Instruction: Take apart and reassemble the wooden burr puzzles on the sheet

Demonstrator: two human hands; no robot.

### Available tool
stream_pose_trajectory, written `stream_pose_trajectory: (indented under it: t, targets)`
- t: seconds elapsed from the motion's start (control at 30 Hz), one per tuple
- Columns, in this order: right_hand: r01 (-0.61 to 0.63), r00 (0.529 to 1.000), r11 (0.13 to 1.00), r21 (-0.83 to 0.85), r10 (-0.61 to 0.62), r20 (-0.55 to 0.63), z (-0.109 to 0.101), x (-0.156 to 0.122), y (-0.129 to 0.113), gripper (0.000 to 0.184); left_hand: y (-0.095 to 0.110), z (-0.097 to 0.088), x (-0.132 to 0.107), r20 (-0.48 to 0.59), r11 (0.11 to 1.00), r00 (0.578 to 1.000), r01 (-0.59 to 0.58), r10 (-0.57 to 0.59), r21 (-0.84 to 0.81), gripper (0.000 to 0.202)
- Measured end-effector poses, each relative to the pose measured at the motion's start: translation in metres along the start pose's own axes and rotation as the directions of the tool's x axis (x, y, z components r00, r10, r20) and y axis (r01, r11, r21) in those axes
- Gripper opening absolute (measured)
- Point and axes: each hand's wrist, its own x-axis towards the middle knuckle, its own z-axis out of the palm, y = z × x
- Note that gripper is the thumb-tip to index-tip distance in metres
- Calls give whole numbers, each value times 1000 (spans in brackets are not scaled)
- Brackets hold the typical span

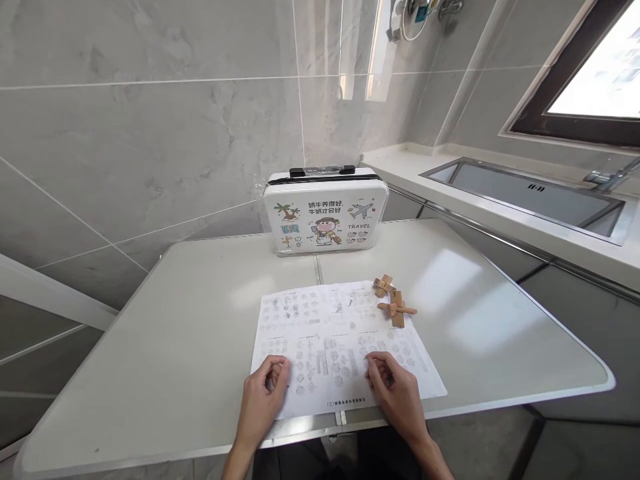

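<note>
A printed paper sheet [345, 393] with small diagrams lies flat at the table's near edge, its print facing away from me. My left hand [263, 393] rests at the sheet's lower left with its fingers curled and thumb against the index finger. Toward the lower right, my right hand [397, 393] lies curled in much the same way. I see nothing in either hand. Wooden puzzle pieces sit at the sheet's upper right: a small crossed cluster [384, 285] and a larger cross-shaped one [398, 309], apart from both hands.
A white folding table [200, 347] bears everything. At its back stands a white printed case [326, 217] in clear plastic wrap, with a black handle on top. To the right are a counter [405, 161] and a steel sink [525, 200]; a tiled wall [200, 147] rises behind.
</note>
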Motion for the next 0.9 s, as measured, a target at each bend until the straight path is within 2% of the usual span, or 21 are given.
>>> stream_pose_trajectory:
  t: [0.27, 0.9]
  targets:
    - [14, 1000, 1000, 11, -14, 10, -3, -1, 1, 32, 4, 1, -1, -10, 1000, 1000, -12, 12, -4, 35]
    - [-8, 999, 999, 50, 6, 39, -2, -1, 7, 31, -1, 4, -3, -11, 999, 1000, -23, 23, -35, 34]
